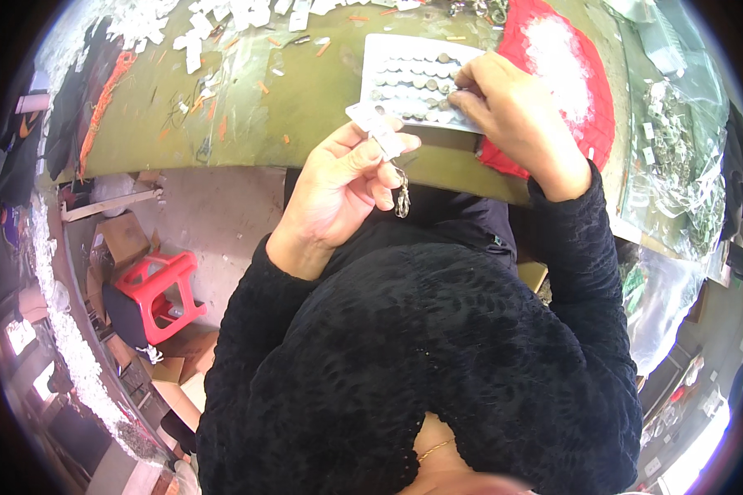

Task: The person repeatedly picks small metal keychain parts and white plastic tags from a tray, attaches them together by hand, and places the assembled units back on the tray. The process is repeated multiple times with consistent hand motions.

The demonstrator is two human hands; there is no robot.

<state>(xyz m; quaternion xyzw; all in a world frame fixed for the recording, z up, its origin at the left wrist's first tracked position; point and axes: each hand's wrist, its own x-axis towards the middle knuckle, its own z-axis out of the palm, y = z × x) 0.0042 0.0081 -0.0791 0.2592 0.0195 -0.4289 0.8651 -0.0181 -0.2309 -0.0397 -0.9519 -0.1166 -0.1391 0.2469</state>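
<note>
My left hand point(338, 177) pinches a small white card point(377, 130) between thumb and fingers, raised above the table's near edge. A short metal chain point(402, 196) dangles below the card from the same hand. My right hand point(516, 107) reaches over a white tray point(370, 58) set with rows of small round greyish discs point(421, 81). Its thumb and index finger come together at the tray's right side. Whatever lies between those fingertips is too small to make out.
A red cloth point(590, 128) with a white pile point(557, 66) lies right of the tray. Farther right, clear plastic point(640, 165) bears many tangled chains point(673, 148). White cards point(194, 41) are scattered at the far left of the green table point(248, 140). A red stool point(161, 293) stands lower left.
</note>
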